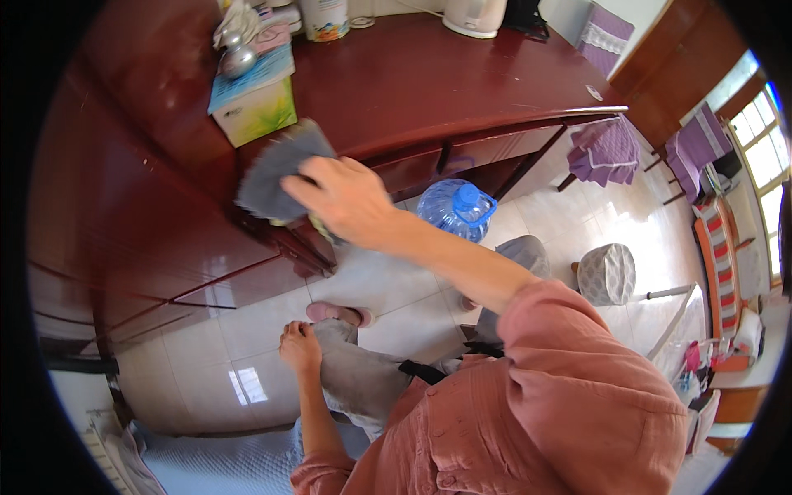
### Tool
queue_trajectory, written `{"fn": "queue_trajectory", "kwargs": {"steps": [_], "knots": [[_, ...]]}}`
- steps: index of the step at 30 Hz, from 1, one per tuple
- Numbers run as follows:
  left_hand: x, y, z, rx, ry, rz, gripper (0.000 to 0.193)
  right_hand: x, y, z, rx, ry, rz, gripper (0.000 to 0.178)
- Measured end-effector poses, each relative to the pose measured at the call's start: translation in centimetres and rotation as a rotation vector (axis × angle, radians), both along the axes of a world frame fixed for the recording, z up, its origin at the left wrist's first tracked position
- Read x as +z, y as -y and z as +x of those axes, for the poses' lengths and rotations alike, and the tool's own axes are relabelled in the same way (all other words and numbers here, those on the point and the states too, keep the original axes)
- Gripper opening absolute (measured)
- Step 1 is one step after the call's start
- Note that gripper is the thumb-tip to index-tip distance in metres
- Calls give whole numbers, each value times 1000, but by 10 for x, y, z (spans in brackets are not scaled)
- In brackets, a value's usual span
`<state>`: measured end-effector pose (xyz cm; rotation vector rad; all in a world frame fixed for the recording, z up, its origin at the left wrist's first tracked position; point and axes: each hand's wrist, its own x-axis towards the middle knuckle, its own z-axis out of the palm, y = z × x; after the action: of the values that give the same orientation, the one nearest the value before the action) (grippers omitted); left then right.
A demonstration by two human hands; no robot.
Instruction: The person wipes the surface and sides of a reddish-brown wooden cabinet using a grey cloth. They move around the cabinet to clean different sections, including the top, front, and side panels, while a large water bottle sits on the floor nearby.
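My right hand (pixel 342 198) is closed on a grey cloth (pixel 276 169) with a fuzzy edge, blurred by motion. The cloth is at the near left edge of the dark red wooden desk (pixel 462 78), where the desk meets the tall cabinet. Some yellow-green shows beneath the hand. Just beyond the cloth stands a blue, white and green tissue box (pixel 257 111), with a round silver object (pixel 238 59) on top. My left hand (pixel 301 348) rests low by my knee, its fingers curled in and no object visible in them.
A big clear-blue water jug (pixel 456 210) stands on the tiled floor beside the desk. At the back of the desktop are a white kettle (pixel 474 16) and a white canister (pixel 326 18). A patterned stool (pixel 607 274) and a purple-covered chair (pixel 606 148) are to the right.
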<state>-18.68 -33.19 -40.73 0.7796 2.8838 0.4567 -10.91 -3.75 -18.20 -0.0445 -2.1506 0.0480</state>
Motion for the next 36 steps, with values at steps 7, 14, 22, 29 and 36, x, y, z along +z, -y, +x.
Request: {"fn": "queue_trajectory", "kwargs": {"steps": [7, 14, 22, 29, 36], "knots": [[3, -2, 10, -16, 74, 61, 27, 1, -42, -29, -113, 214, 115, 6], [-4, 6, 8, -40, 45, 85, 28, -1, -127, 103, -328, 213, -53, 31], [-8, -2, 11, -75, -5, 16, 29, -19, -288, 295, -870, 205, -138, 37], [-10, -10, 9, -96, -6, -44, 29, -10, -270, 299, -956, 77, -307, 31], [-9, -41, 12, -129, -57, -147, 27, -13, -201, 217, -424, 129, -131, 31]]}}
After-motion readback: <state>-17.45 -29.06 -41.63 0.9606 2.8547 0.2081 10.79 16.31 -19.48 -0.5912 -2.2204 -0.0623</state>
